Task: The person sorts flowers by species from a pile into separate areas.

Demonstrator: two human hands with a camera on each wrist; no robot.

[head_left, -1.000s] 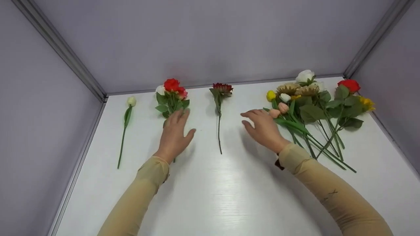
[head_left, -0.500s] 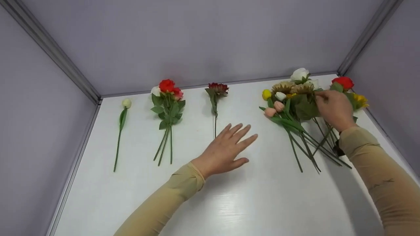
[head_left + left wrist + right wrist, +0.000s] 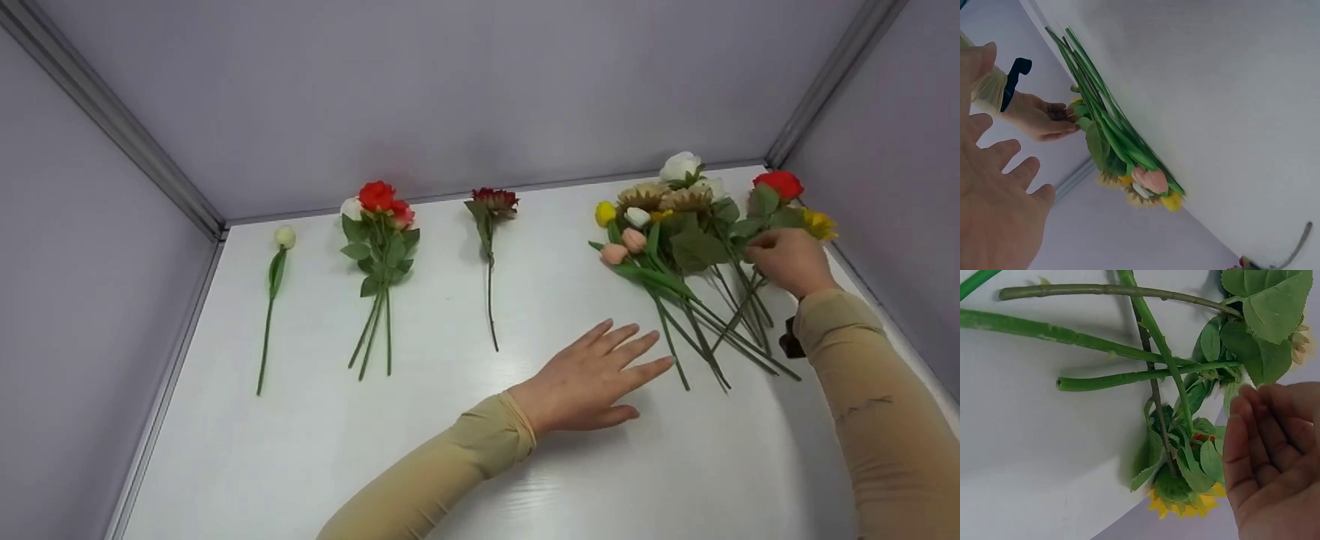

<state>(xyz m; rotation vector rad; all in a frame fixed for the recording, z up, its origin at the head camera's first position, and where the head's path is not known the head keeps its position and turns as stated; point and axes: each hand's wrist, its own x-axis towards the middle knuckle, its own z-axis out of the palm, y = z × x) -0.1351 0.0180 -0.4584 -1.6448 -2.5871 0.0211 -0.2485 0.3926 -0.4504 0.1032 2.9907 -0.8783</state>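
Note:
My left hand [image 3: 600, 371] lies open and flat, fingers spread, pointing right towards the stem ends of a loose pile of artificial flowers [image 3: 690, 240]. The pile has sunflowers [image 3: 645, 196], a white rose [image 3: 679, 165], pink tulips [image 3: 634, 240], a red rose [image 3: 780, 182] and a yellow flower [image 3: 817, 223]. My right hand [image 3: 784, 259] is at the pile's right side, fingers loosely curled, tips at the red rose's leaves [image 3: 1230, 391]. The right wrist view shows an empty palm [image 3: 1275, 461] beside green stems [image 3: 1129, 377].
On the white table [image 3: 450, 465], a white tulip [image 3: 284, 237], a bunch of red and white roses [image 3: 377, 196] and a dark red flower [image 3: 493, 199] lie in a row, each apart. Grey walls close the back and both sides.
My left hand left the rose bunch and swept right towards the pile's stems. My right hand went from the pink tulips into the pile, then to its right side.

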